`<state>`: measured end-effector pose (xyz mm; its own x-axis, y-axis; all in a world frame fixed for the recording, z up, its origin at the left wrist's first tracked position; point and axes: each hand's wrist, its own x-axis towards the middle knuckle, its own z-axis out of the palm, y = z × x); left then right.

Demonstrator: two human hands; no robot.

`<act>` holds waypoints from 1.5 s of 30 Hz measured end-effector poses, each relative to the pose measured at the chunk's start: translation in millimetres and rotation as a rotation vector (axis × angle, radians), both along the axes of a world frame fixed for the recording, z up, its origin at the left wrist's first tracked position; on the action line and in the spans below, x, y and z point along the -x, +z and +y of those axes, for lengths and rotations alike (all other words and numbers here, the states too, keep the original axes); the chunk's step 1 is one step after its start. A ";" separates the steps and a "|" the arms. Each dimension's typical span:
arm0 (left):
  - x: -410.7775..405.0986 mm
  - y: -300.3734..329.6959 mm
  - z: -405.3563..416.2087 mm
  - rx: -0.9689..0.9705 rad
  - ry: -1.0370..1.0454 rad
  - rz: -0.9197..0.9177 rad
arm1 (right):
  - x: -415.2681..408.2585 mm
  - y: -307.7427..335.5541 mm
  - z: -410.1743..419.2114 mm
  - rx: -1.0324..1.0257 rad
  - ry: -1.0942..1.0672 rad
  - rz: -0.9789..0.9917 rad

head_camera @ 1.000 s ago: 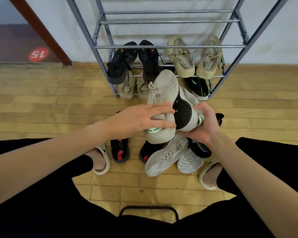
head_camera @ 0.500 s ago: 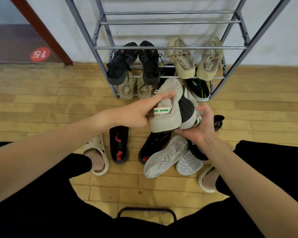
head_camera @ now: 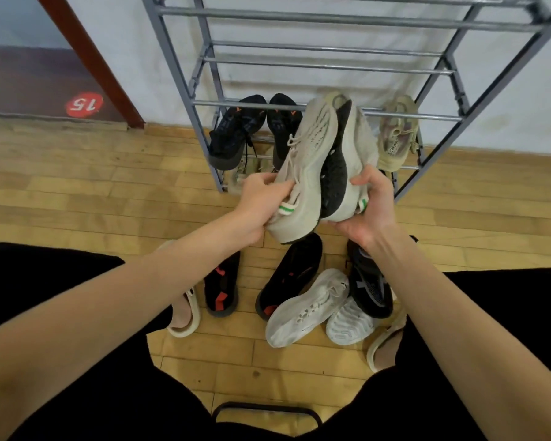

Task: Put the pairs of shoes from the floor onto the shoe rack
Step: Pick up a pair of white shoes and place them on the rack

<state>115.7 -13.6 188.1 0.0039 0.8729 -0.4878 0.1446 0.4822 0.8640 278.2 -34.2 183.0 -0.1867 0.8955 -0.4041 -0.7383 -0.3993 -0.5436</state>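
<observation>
I hold a pair of beige knit sneakers with green-striped heel tabs, toes pointing up at the grey metal shoe rack [head_camera: 185, 100]. My left hand [head_camera: 261, 198] grips the heel of the left beige sneaker [head_camera: 309, 160]. My right hand [head_camera: 368, 208] grips the heel of the right beige sneaker [head_camera: 358, 148], whose black sole faces the other shoe. The pair hangs in front of the rack's lower shelves. On the floor below lie black slip-ons with red marks [head_camera: 288, 275], white sneakers [head_camera: 306, 307] and a dark blue sneaker [head_camera: 368, 281].
A black pair [head_camera: 236, 135] and a tan pair [head_camera: 395, 135] rest on a low rack shelf, with more shoes under them. The upper shelves hold nothing. My feet in cream slides [head_camera: 185, 313] flank the floor shoes. A red "15" sticker [head_camera: 84, 105] marks the left wall.
Both hands raised the beige pair from just above the floor shoes up toward the rack. My left hand shifted from lying over the left shoe to gripping its heel.
</observation>
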 end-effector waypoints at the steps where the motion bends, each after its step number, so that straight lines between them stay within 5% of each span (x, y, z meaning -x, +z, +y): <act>1: 3.4 1.4 0.6 0.041 -0.021 -0.054 | 2.4 2.3 2.0 -0.021 -0.002 -0.002; 5: 14.8 10.2 7.9 0.006 0.051 -0.150 | 13.3 12.2 15.0 -0.048 -0.009 -0.145; 11: 46.3 28.8 50.3 -0.417 0.018 0.295 | 32.3 31.5 34.7 -0.053 0.055 -0.773; 21: 84.2 23.8 126.5 -0.341 0.084 0.351 | 59.3 39.7 106.4 -0.218 0.036 -1.630; 29: 78.5 13.6 192.0 -0.376 0.132 0.387 | 80.1 21.5 185.5 -0.104 0.097 -1.785; 45: 88.4 -11.7 265.6 -0.342 0.185 0.378 | 114.9 11.5 247.9 -0.115 0.111 -1.680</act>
<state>27.4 252.1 176.4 -0.2860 0.9515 -0.1136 0.4146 0.2298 0.8805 163.3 213.7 194.5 0.2917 0.9454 -0.1450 0.6731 -0.3106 -0.6712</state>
